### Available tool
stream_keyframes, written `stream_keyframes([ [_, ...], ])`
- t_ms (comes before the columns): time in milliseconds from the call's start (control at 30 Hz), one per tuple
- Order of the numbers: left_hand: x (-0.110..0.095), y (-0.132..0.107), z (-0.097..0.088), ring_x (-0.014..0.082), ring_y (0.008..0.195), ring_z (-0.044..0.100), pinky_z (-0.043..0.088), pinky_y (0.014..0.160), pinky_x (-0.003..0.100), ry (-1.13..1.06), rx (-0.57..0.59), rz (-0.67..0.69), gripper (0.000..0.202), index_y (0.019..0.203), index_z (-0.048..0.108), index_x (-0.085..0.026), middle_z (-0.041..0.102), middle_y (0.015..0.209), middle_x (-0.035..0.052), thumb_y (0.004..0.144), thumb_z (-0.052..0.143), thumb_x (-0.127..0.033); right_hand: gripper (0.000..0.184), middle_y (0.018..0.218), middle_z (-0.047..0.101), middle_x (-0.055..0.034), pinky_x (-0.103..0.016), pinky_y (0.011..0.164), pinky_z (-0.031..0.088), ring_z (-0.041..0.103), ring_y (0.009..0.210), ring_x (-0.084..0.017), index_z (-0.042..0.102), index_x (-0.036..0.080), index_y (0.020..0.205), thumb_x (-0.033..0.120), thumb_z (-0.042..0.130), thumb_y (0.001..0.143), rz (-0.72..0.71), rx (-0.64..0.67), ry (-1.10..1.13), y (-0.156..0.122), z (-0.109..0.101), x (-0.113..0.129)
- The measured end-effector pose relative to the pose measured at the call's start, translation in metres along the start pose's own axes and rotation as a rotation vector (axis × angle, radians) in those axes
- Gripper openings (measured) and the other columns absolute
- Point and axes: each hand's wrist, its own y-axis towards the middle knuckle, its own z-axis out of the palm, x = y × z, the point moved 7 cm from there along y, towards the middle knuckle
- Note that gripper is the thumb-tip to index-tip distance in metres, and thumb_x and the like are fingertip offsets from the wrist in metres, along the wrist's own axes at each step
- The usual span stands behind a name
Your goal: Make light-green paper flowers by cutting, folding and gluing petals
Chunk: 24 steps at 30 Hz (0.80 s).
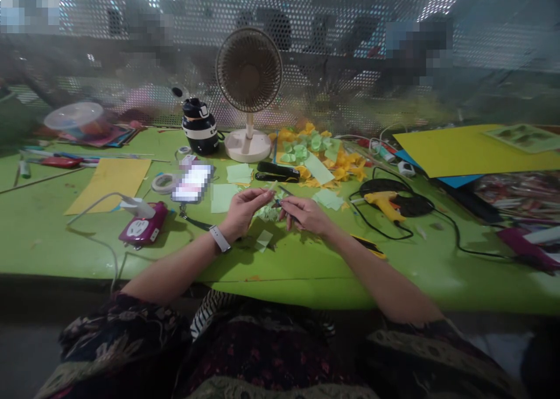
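Observation:
Above the green table, my left hand (246, 208) pinches a small pale piece of paper (273, 186) between thumb and fingertips. Close beside it, my right hand (306, 213) is closed round a slim dark tool (285, 192); its kind is too small to make out. The two hands' fingertips nearly meet. Beneath them lies a heap of light green paper scraps (268, 213), partly hidden by the hands. A small green paper square (265, 239) rests nearer the table edge. Just behind the hands sits a black stapler (277, 172).
Orange and green paper flowers (350, 164) are piled at the back. A yellow glue gun (387, 205) with a looping black cable lies right. A fan (249, 145), a dark bottle (200, 132), a phone (192, 183) and a purple power adapter (142, 225) stand or lie left.

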Motion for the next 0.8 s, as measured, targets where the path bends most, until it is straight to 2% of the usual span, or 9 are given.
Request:
stream_keyframes([
  [67,-0.002,-0.001,-0.001,0.0125,0.080,0.071,0.054,0.092,0.033,0.011,-0.040,0.021,0.024,0.072,0.075,-0.018,0.077,0.080,0.0017,0.061,0.092,-0.032,0.038,0.095,0.072,-0.0076,-0.026,0.055,0.051,0.067,0.068,-0.015,0.064,0.018,0.108,0.049,0.066,0.087,-0.099,-0.103,-0.088,-0.001,-0.005,0.006],
  [133,-0.004,-0.002,-0.002,0.0122,0.076,0.070,0.055,0.089,0.032,0.036,-0.057,0.042,0.024,0.069,0.074,-0.017,0.076,0.077,0.0015,0.061,0.091,-0.032,0.035,0.101,0.071,-0.0090,-0.031,0.068,0.055,0.068,0.080,-0.019,0.065,0.019,0.108,0.046,0.070,0.086,-0.204,-0.203,-0.198,-0.003,-0.009,0.012],
  [200,-0.005,-0.002,-0.002,0.0126,0.076,0.070,0.055,0.086,0.032,0.062,-0.058,0.063,0.024,0.071,0.074,-0.017,0.076,0.077,0.0020,0.062,0.091,-0.033,0.031,0.095,0.070,-0.0082,-0.033,0.069,0.056,0.067,0.076,-0.019,0.067,0.019,0.103,0.046,0.065,0.090,-0.233,-0.227,-0.241,-0.003,-0.010,0.014],
  [300,-0.006,-0.002,-0.001,0.0137,0.079,0.070,0.055,0.085,0.032,0.082,-0.049,0.105,0.024,0.076,0.076,-0.018,0.077,0.081,0.0029,0.063,0.090,-0.032,0.033,0.085,0.067,-0.0047,-0.031,0.060,0.055,0.064,0.063,-0.015,0.068,0.019,0.100,0.049,0.057,0.093,-0.195,-0.196,-0.190,-0.002,-0.010,0.011],
  [400,-0.008,-0.002,-0.001,0.0143,0.080,0.071,0.055,0.085,0.033,0.106,-0.036,0.134,0.022,0.077,0.076,-0.019,0.078,0.083,0.0031,0.066,0.089,-0.032,0.034,0.081,0.066,-0.0029,-0.029,0.057,0.053,0.062,0.058,-0.013,0.068,0.019,0.096,0.051,0.058,0.092,-0.176,-0.165,-0.165,-0.001,-0.010,0.011],
  [600,-0.006,-0.001,0.001,0.0160,0.084,0.072,0.055,0.090,0.035,0.094,-0.019,0.085,0.025,0.080,0.078,-0.020,0.079,0.087,0.0046,0.064,0.090,-0.035,0.035,0.073,0.063,-0.0013,-0.028,0.054,0.049,0.053,0.050,-0.010,0.065,0.018,0.088,0.051,0.054,0.094,-0.088,-0.061,-0.125,-0.001,-0.006,0.007],
  [667,-0.007,-0.001,0.000,0.0153,0.081,0.072,0.055,0.088,0.034,0.093,-0.034,0.076,0.025,0.077,0.077,-0.019,0.078,0.084,0.0041,0.063,0.090,-0.035,0.031,0.083,0.067,-0.0036,-0.030,0.059,0.052,0.059,0.058,-0.013,0.065,0.018,0.097,0.049,0.060,0.091,-0.103,-0.073,-0.124,-0.001,-0.005,0.007],
  [733,-0.008,-0.001,-0.001,0.0137,0.077,0.071,0.055,0.084,0.032,0.091,-0.045,0.084,0.024,0.073,0.076,-0.019,0.077,0.079,0.0027,0.062,0.091,-0.035,0.033,0.094,0.069,-0.0063,-0.033,0.068,0.055,0.065,0.074,-0.017,0.064,0.019,0.104,0.047,0.069,0.086,-0.176,-0.152,-0.170,-0.002,-0.008,0.012],
  [800,-0.009,-0.002,-0.001,0.0125,0.073,0.069,0.055,0.082,0.031,0.094,-0.056,0.099,0.023,0.070,0.075,-0.019,0.076,0.075,0.0016,0.062,0.091,-0.034,0.032,0.097,0.069,-0.0077,-0.036,0.076,0.055,0.066,0.085,-0.021,0.065,0.020,0.103,0.046,0.071,0.085,-0.251,-0.234,-0.238,-0.004,-0.012,0.016],
])
